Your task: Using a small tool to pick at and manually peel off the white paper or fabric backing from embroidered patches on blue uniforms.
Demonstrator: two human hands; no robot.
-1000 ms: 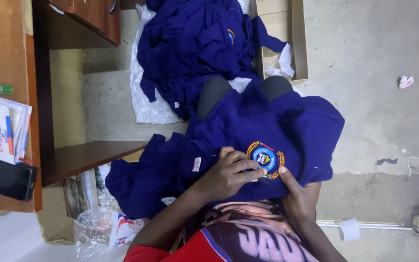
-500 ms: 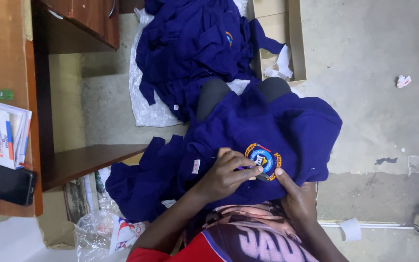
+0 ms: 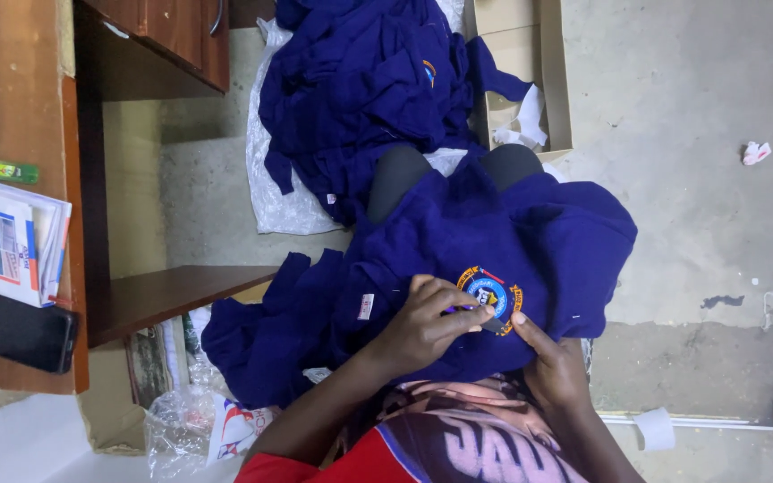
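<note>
One navy garment lies draped over the person's lap, its round embroidered badge facing up. The left hand rests on the cloth just beside the badge, fingers curled and pinched on a small thin tool — its tip touches the badge's lower edge (what kind of tool it is cannot be told). The right hand sits on the other side of the badge, one finger stretched out with its tip pressing the cloth at the badge's rim, the rest of the fingers loosely bent; whether they grip the fabric underneath cannot be told.

Beyond the knees, one pile of similar navy garments lies on a clear plastic sheet on the concrete floor; a second badge shows on it. One open cardboard box stands touching the pile. Two bits of crumpled paper lie on the floor, well apart — one far out, one near the person's right arm.

On the wooden desk: one green lighter, one stack of printed papers and one black phone.
</note>
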